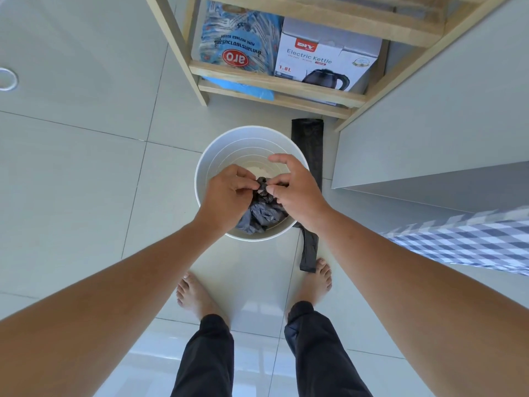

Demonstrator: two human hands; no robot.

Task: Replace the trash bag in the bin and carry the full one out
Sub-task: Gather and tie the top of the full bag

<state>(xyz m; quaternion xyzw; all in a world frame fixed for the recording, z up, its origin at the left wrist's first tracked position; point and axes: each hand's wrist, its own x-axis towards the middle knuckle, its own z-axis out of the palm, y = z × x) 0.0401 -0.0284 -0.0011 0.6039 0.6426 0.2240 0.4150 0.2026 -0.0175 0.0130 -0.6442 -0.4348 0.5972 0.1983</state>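
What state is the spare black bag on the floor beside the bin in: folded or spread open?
Folded. The spare bag lies as a flat narrow strip on the tiles right of the white bin, not opened out.

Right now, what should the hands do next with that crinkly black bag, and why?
Probably pull the knot tight, then lift. Both hands, left hand and right hand, pinch the gathered neck of the crumpled black plastic bag, which sits inside the round white bin.

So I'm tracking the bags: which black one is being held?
The crumpled black bag inside the white bin, pinched by left hand and right hand. The other black bag lies flat on the floor beside the bin.
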